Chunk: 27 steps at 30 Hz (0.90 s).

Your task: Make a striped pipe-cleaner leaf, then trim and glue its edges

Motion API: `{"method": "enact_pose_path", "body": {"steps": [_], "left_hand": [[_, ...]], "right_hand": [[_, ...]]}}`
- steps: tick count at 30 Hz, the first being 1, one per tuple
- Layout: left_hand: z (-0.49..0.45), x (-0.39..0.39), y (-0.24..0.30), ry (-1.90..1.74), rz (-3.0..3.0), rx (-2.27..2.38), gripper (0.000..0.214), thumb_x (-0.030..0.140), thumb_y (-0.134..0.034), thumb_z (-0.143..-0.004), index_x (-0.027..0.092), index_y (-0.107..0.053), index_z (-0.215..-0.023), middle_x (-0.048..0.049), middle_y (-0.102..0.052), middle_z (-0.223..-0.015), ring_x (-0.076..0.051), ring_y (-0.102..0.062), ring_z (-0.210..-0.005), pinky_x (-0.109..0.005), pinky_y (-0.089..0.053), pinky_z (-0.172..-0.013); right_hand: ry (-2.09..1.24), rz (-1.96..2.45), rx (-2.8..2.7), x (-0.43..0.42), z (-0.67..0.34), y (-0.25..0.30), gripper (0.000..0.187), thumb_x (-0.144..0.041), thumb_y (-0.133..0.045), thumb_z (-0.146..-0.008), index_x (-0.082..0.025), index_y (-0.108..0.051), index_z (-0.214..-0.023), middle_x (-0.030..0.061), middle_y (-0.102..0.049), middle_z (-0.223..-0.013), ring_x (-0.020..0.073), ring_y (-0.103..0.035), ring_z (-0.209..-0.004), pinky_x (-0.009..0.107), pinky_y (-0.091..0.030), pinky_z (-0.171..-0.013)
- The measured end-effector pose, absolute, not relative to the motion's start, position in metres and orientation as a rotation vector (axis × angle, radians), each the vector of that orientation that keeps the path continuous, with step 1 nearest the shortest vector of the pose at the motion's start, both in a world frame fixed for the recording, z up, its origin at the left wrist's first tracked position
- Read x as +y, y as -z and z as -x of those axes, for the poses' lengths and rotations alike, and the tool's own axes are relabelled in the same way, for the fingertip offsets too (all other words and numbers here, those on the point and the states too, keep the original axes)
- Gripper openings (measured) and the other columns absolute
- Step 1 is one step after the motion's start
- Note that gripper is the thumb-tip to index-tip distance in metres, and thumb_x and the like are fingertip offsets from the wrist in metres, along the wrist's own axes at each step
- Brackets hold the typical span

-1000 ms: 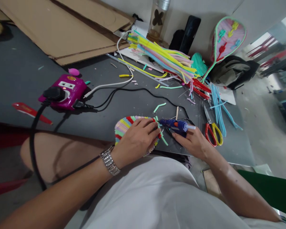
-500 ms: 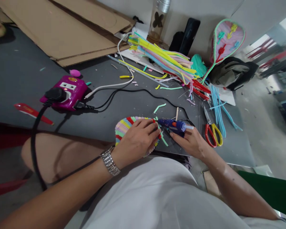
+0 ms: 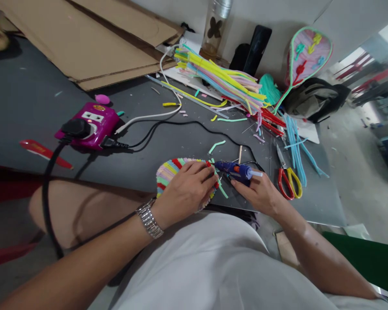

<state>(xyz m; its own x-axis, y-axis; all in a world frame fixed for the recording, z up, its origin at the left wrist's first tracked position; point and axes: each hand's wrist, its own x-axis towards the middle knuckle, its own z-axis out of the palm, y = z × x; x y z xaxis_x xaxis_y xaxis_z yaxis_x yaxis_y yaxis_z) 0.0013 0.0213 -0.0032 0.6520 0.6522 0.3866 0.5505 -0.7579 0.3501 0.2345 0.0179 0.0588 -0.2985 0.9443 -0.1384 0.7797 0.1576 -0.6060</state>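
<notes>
My left hand (image 3: pixel 186 189) lies flat, fingers spread, on a striped oval piece (image 3: pixel 170 170) made of coloured pipe cleaners at the near edge of the dark table (image 3: pixel 26 103). My right hand (image 3: pixel 260 191) grips a blue hot glue gun (image 3: pixel 237 170), whose nozzle points left and touches the oval's right edge beside my left fingertips. A green pipe cleaner strip (image 3: pixel 220 186) lies between the two hands. A glue stick juts from the back of the gun.
A magenta power strip (image 3: pixel 92 122) with black and white cables sits left. Red-and-yellow scissors (image 3: pixel 287 178) lie right of the gun. A heap of coloured pipe cleaners (image 3: pixel 223 82), a finished paddle-shaped piece (image 3: pixel 305 54), a bottle (image 3: pixel 215 26), a bag and cardboard sheets (image 3: pixel 93 38) lie at the back.
The glue gun and my right hand have shifted a little left, bringing the nozzle up to the oval's edge. My left hand has stayed pressed on the oval.
</notes>
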Motion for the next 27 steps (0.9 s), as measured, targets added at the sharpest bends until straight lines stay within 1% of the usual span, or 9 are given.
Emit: {"method": "enact_pose_path", "body": {"steps": [4,9,15,21,23,25,27], "left_hand": [[-0.0015,0.0220,0.0041,-0.735,-2.678,0.987,0.029,0.021,-0.058,-0.098,0.013,-0.067,-0.124,-0.0124,-0.068,-0.127,-0.031,-0.057,-0.120,-0.049,-0.048,-0.104],[-0.0020,0.0220,0.0050,-0.737,-2.681,0.996,0.029,0.022,-0.059,-0.098,0.014,-0.068,-0.124,-0.0115,-0.069,-0.126,-0.031,-0.057,-0.120,-0.049,-0.048,-0.104],[-0.0012,0.0224,0.0034,-0.733,-2.676,0.985,0.029,0.020,-0.058,-0.098,0.014,-0.068,-0.124,-0.0118,-0.069,-0.126,-0.031,-0.057,-0.119,-0.049,-0.049,-0.103],[-0.0009,0.0216,0.0023,-0.731,-2.673,0.983,0.029,0.021,-0.057,-0.099,0.013,-0.068,-0.124,-0.0126,-0.069,-0.126,-0.031,-0.058,-0.118,-0.050,-0.049,-0.103],[-0.0011,0.0217,0.0027,-0.723,-2.674,0.976,0.030,0.020,-0.058,-0.098,0.013,-0.068,-0.125,-0.0131,-0.068,-0.126,-0.031,-0.057,-0.119,-0.051,-0.049,-0.104],[-0.0012,0.0219,0.0032,-0.717,-2.675,0.971,0.030,0.020,-0.059,-0.097,0.012,-0.068,-0.125,-0.0134,-0.068,-0.127,-0.031,-0.057,-0.119,-0.051,-0.049,-0.104],[-0.0013,0.0220,0.0035,-0.722,-2.678,0.973,0.030,0.019,-0.058,-0.098,0.013,-0.067,-0.125,-0.0134,-0.068,-0.126,-0.031,-0.056,-0.119,-0.051,-0.049,-0.103]], "right_hand": [[-0.830,1.625,-2.185,0.0194,-0.2337,-0.0573,0.025,-0.033,-0.057,-0.095,-0.021,-0.055,-0.072,-0.0016,-0.055,-0.074,0.0129,-0.049,-0.066,0.029,-0.041,-0.067],[-0.826,1.635,-2.160,0.0196,-0.2340,-0.0567,0.022,-0.031,-0.058,-0.094,-0.021,-0.056,-0.074,-0.0024,-0.056,-0.072,0.0124,-0.047,-0.064,0.028,-0.040,-0.064],[-0.833,1.641,-2.178,0.0183,-0.2357,-0.0570,0.028,-0.034,-0.057,-0.094,-0.021,-0.055,-0.070,-0.0024,-0.054,-0.069,0.0120,-0.046,-0.062,0.027,-0.040,-0.062],[-0.832,1.617,-2.171,0.0177,-0.2354,-0.0567,0.026,-0.033,-0.057,-0.093,-0.022,-0.053,-0.069,-0.0016,-0.053,-0.067,0.0127,-0.044,-0.060,0.030,-0.039,-0.062],[-0.830,1.598,-2.168,0.0179,-0.2348,-0.0574,0.023,-0.031,-0.058,-0.090,-0.021,-0.056,-0.069,-0.0009,-0.054,-0.066,0.0137,-0.044,-0.061,0.031,-0.038,-0.062],[-0.908,1.625,-2.100,0.0189,-0.2347,-0.0586,0.020,-0.031,-0.060,-0.087,-0.021,-0.059,-0.070,-0.0009,-0.053,-0.062,0.0147,-0.045,-0.062,0.031,-0.038,-0.061],[-1.049,1.684,-2.002,0.0211,-0.2356,-0.0600,0.024,-0.035,-0.061,-0.087,-0.021,-0.059,-0.069,-0.0019,-0.051,-0.056,0.0144,-0.045,-0.058,0.030,-0.038,-0.057]]}}
